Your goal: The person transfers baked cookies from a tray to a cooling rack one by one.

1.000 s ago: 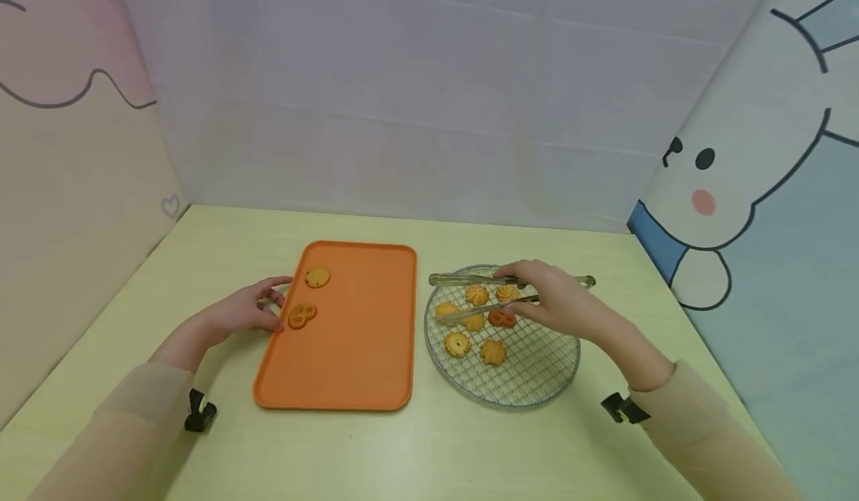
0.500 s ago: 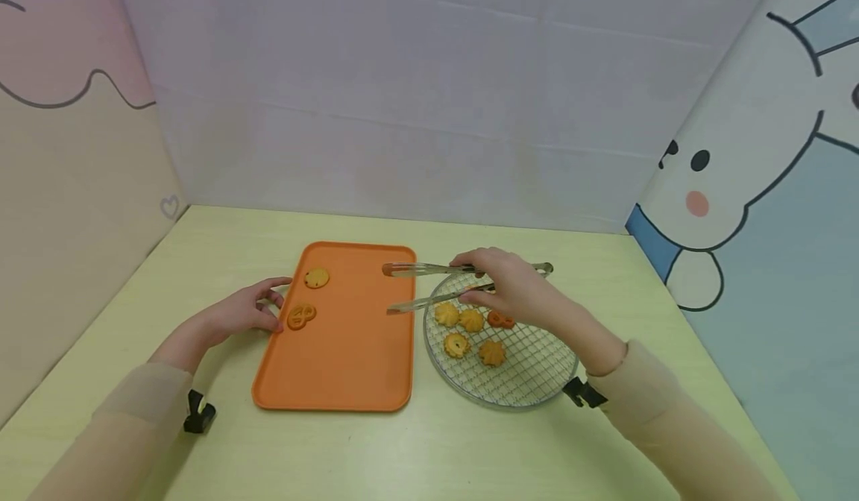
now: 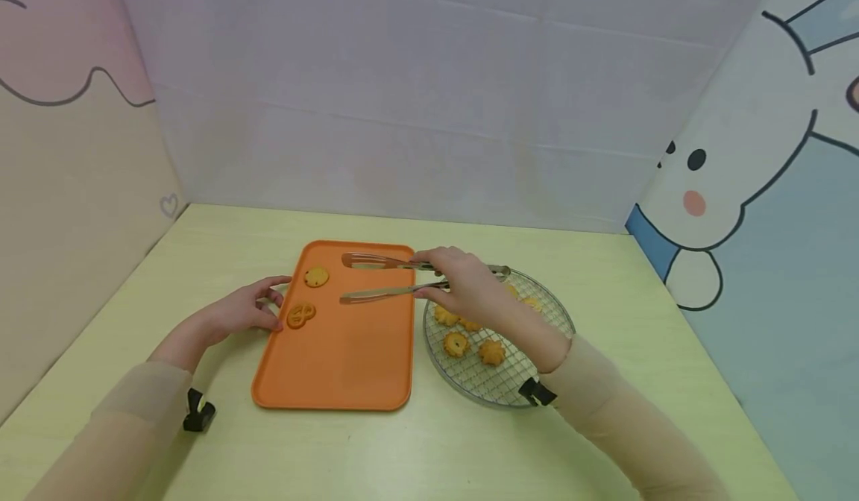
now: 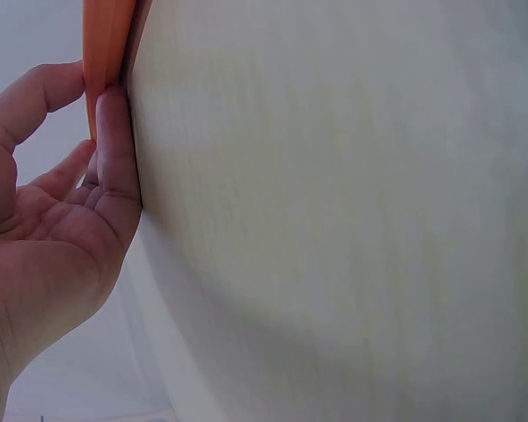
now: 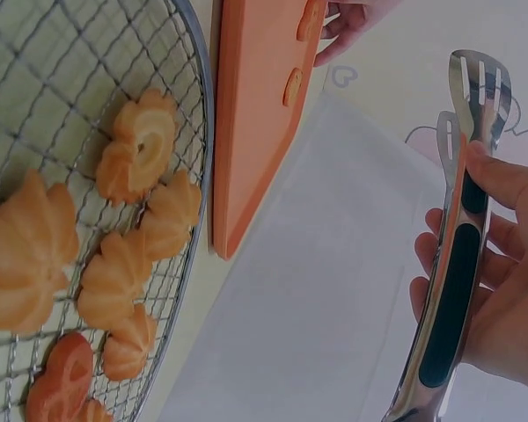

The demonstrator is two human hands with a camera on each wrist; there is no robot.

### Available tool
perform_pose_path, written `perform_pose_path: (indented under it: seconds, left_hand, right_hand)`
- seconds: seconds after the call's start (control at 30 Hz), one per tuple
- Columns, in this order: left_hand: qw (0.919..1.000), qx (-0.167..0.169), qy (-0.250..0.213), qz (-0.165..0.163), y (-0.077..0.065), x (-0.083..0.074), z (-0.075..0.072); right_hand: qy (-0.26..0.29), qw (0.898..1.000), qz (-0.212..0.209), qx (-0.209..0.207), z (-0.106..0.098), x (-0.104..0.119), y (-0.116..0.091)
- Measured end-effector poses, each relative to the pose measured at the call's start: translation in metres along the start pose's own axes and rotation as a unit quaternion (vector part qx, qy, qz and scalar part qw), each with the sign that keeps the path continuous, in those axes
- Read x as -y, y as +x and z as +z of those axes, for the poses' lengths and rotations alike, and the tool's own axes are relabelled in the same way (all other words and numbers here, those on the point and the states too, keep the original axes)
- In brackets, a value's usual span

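Observation:
My right hand (image 3: pixel 470 281) grips the metal tongs (image 5: pixel 458 290), which have dark green panels on the handle. Their two slotted ends stand apart above the orange tray (image 3: pixel 345 359), with nothing seen between them. My left hand (image 3: pixel 235 311) touches the tray's left edge with spread fingertips, also visible in the left wrist view beside the orange rim (image 4: pixel 106 40). On the tray lie a round cookie (image 3: pixel 317 276) and a pretzel-shaped cookie (image 3: pixel 300 314). Right of it, a round wire rack (image 3: pixel 520 385) bears several golden cookies and a reddish pretzel-shaped cookie (image 5: pixel 62 382).
The tray and rack sit side by side on a pale wooden table (image 3: pixel 322 456). A pale cloth backdrop (image 3: pixel 416 113) rises behind it, and printed panels stand at both sides. My right forearm passes over part of the rack.
My right hand has carried the spread tongs leftward from over the rack to above the tray. My left hand stays at the tray edge.

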State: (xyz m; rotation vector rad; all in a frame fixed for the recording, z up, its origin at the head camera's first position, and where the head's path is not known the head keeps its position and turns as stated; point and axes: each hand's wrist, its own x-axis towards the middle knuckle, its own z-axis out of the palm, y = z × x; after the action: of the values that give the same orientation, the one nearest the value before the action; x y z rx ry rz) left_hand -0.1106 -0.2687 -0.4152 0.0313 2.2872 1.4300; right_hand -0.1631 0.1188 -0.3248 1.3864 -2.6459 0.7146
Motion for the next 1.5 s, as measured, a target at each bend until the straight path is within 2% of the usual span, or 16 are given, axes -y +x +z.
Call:
perform_pose_path:
  seconds: [0.37,0.5,0.73,1.03,1.2,1.5]
  left_hand:
    - [0.9996,0.008,0.022,-0.013,0.003,0.002,-0.004]
    - [0.9994,0.013,0.029,-0.015,0.002,0.001,-0.005]
    - [0.9994,0.016,0.025,-0.017,0.001,-0.001,-0.006]
    - [0.9992,0.016,0.028,-0.022,0.001,-0.002,-0.005]
    - [0.9994,0.021,0.024,-0.014,0.000,-0.002,-0.005]
    - [0.9995,0.019,0.015,-0.019,0.000,0.000,-0.007]
  right_hand:
    - [0.005,1.000,0.007,0.028,0.026,0.012,0.023]
    - [0.005,0.999,0.017,0.051,0.036,0.013,0.033]
    - [-0.004,0.998,0.016,0.068,0.052,0.011,0.045]
    - [-0.021,0.995,0.017,0.096,0.074,0.012,0.057]
    - [-0.029,0.993,0.031,0.114,0.084,0.012,0.061]
    - [-0.060,0.989,0.050,0.128,0.095,0.013,0.070]
